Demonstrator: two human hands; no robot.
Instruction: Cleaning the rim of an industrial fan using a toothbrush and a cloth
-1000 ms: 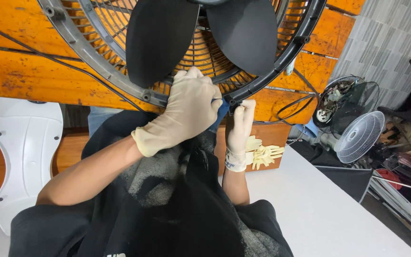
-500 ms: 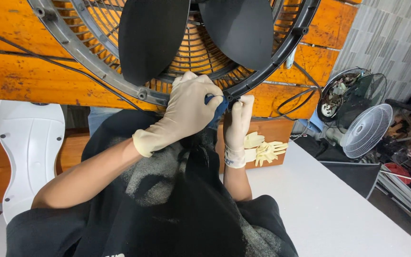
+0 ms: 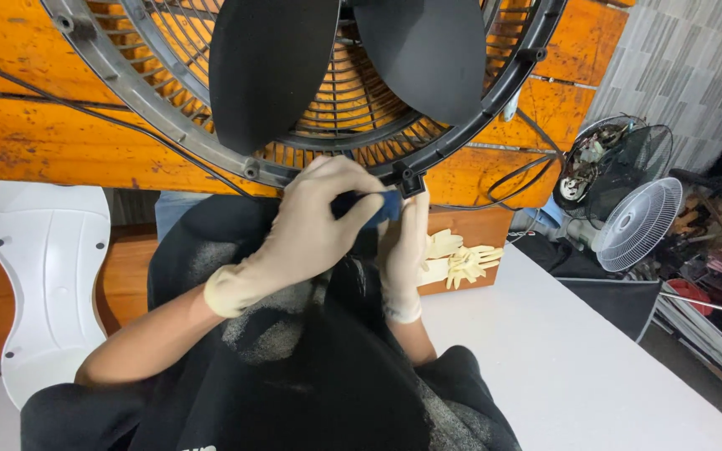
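Observation:
A large black fan guard [image 3: 470, 117] with two black blades [image 3: 269, 67] lies on an orange wooden bench [image 3: 27, 134]. My left hand [image 3: 307, 225], in a cream glove, is closed around a blue-handled tool [image 3: 378, 205] just below the guard's near rim. My gloved right hand [image 3: 403, 246] is upright beside it, its fingertips at a small black tab [image 3: 412, 182] on the rim. The tool's tip is hidden between my hands. Whether my right hand pinches anything is unclear.
A white moulded plastic panel [image 3: 43, 267] lies at the left. Spare cream gloves [image 3: 461, 260] rest on the white table [image 3: 587, 376]. Other fans [image 3: 637, 221] and clutter stand at the right. A black cable [image 3: 85, 108] crosses the bench.
Both hands have dropped a little from the guard's rim toward me. My left hand has turned, so the blue handle now shows more.

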